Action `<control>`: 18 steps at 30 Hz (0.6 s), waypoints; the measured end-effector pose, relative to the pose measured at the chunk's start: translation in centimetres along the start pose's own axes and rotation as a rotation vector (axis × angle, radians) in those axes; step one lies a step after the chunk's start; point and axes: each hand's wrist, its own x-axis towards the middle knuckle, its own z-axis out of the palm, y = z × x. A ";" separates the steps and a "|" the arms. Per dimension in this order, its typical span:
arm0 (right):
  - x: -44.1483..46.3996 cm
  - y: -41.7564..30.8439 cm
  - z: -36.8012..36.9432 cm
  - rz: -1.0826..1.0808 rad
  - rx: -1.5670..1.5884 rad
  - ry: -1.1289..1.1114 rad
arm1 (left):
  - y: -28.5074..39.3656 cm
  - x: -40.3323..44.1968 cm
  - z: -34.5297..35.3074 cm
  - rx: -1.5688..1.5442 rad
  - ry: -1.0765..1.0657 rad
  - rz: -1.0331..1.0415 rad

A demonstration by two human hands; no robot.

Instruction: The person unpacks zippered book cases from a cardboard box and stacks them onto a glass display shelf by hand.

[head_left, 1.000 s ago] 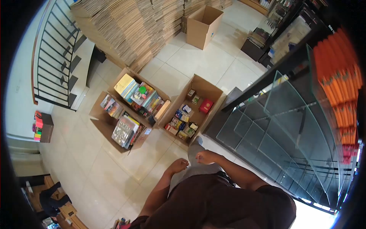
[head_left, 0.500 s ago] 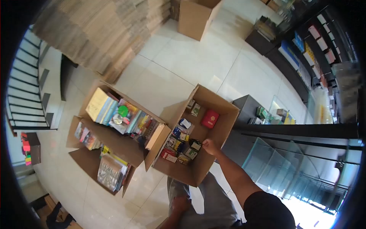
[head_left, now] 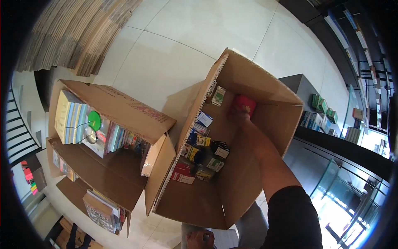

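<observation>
My right hand (head_left: 240,116) reaches down inside an open cardboard box (head_left: 261,76) and lies on a red box (head_left: 244,103) near its far corner; the fingertips are hard to make out. Beside it in the box are a green and white small box (head_left: 218,96), a white and blue packet (head_left: 204,119) and several small cartons (head_left: 215,164), with a red and white carton (head_left: 183,173) at the near left. Down at the bottom edge, my left hand (head_left: 200,239) is by my leg, its fingers curled; whether it holds anything is hidden.
Left of the box stand cardboard boxes with books (head_left: 70,116), a round green item (head_left: 94,120) and more books (head_left: 101,211). Stacked flat cardboard (head_left: 78,33) rises at the upper left. On the right are a dark counter (head_left: 340,145) with small cartons, glass panels and shelves.
The view has come closer to the box. My right hand has moved from my lap, past the box's near side, down onto the red box. My left hand remains low near my leg.
</observation>
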 end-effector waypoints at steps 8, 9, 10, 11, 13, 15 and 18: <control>2.4 1.2 0.7 0.077 0.005 -0.021 | -0.2 1.7 1.1 -0.054 -0.028 -0.054; 3.1 1.4 1.5 0.073 0.016 0.002 | -0.1 1.8 1.1 -0.058 -0.029 -0.055; 2.9 1.6 0.9 0.024 -0.045 0.018 | -0.1 1.9 1.2 -0.062 -0.030 -0.057; 2.7 1.8 0.4 -0.024 -0.105 0.034 | 0.0 2.1 1.2 -0.067 -0.029 -0.058; 3.1 1.9 0.6 -0.055 -0.164 0.060 | 0.0 2.2 1.3 -0.079 -0.030 -0.059; 5.0 1.9 2.6 -0.019 -0.158 0.084 | 0.0 2.3 1.3 -0.083 -0.030 -0.059; 3.7 1.4 1.0 -0.068 -0.242 0.069 | 0.0 2.4 1.5 -0.095 -0.029 -0.062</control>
